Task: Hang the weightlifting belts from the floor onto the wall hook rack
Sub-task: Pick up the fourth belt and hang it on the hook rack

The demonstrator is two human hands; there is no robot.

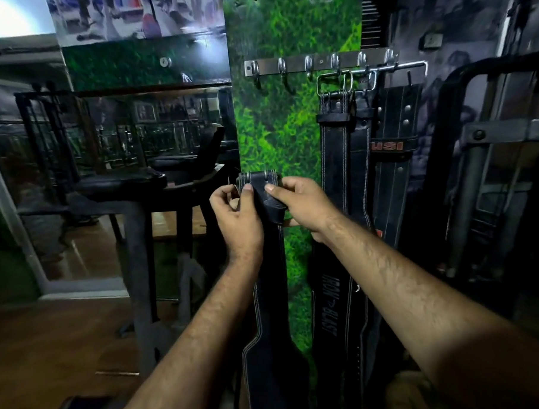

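Both hands are gripping one black belt at its top end, in the centre of the frame, below the rack. The left hand is curling round the belt's left edge with the thumb on its front; the right hand is pinching the buckle end, thumb on the front. The belt is hanging down between the forearms. The rack, in the upper centre on the green wall, is showing six hooks. At right, what look like three more belts are hanging from its right hooks; the left hooks are bare
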